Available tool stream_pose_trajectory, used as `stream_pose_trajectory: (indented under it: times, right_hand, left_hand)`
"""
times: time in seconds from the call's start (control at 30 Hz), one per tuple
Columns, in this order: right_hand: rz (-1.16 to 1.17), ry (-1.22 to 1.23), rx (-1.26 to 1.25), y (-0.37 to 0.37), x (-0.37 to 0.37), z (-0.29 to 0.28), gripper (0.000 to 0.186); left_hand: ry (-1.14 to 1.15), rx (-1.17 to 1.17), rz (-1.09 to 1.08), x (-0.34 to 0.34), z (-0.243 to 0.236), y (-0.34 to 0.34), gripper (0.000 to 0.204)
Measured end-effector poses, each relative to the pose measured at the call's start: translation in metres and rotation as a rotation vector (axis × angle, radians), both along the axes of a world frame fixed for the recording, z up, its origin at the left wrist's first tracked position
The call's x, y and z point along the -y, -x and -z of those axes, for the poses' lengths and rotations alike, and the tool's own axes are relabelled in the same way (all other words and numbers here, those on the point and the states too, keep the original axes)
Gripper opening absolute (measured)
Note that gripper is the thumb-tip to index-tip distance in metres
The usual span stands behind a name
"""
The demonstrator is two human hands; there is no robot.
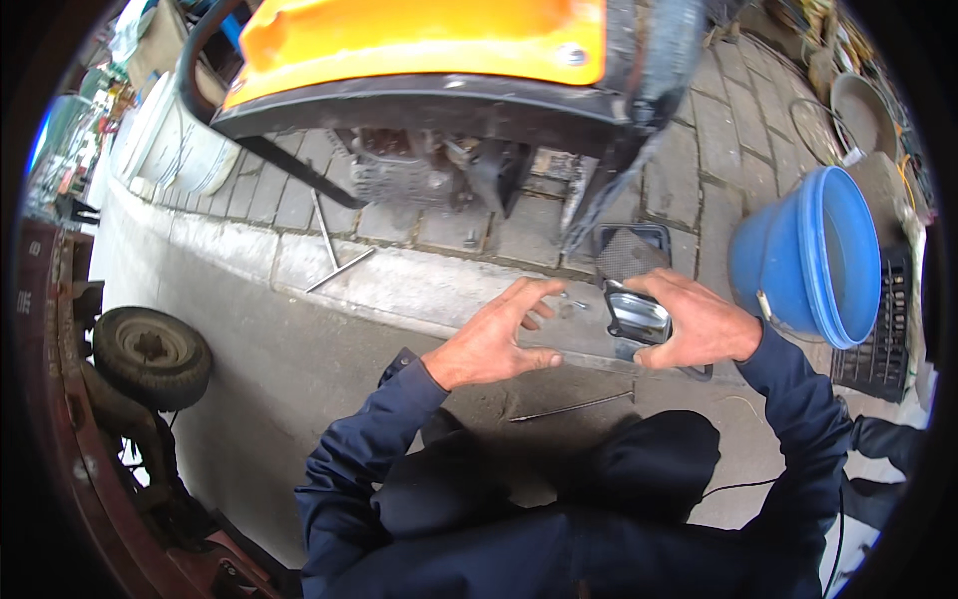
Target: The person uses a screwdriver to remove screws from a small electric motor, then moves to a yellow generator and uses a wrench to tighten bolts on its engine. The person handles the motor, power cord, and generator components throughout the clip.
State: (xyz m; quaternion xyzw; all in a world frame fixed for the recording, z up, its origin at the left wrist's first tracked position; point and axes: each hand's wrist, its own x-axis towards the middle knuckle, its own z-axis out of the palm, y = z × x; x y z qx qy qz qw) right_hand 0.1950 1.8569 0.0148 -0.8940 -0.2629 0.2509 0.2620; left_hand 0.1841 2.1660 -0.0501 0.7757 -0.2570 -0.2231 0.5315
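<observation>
Chrome-bright metal, a small shiny part point(637, 315) with a dark frame, sits clasped in the right hand point(689, 321), whose fingers curl around its far edge while the thumb closes over its near side; the part is held in the air above the grey concrete kerb point(329, 275). Just beside it, the left hand point(496, 339) hovers with fingers spread and slightly bent, gripping nothing, its fingertips close to the part but not touching it. Both forearms wear dark blue sleeves point(371, 439). Behind the part, a black mesh-faced piece point(631, 250) lies on the paving stones. A thin metal rod point(571, 406) rests on the ground below the hands, and a T-shaped tool point(334, 250) lies across the kerb to the left. An orange vehicle panel point(419, 35) with black trim fills the upper view. A blue plastic bucket point(808, 255) lies tipped at right, beside a black crate point(883, 329). A small wheel point(150, 351) stands at far left.
</observation>
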Motion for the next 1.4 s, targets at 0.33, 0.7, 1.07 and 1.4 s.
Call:
stream_pose_trajectory:
  times: [0.33, 0.7, 1.07, 1.4]
  right_hand:
    - [0.079, -0.403, -0.865, -0.042, -0.203, -0.017, 0.081]
    - [0.472, -0.682, -0.563, -0.069, -0.263, -0.004, 0.052]
    - [0.458, -0.62, -0.515, -0.068, -0.271, 0.017, 0.028]
    - [0.56, -0.526, -0.067, -0.053, -0.24, -0.039, 0.021]
  left_hand:
    - [0.504, -0.183, -0.344, -0.121, 0.011, 0.034, 0.082]
    - [1.12, -0.213, -0.618, -0.176, 0.026, -0.027, 0.073]
    - [1.03, -0.183, -0.595, -0.171, 0.036, -0.07, 0.058]
    - [1.138, -0.353, -0.508, -0.154, 0.04, -0.074, 0.051]
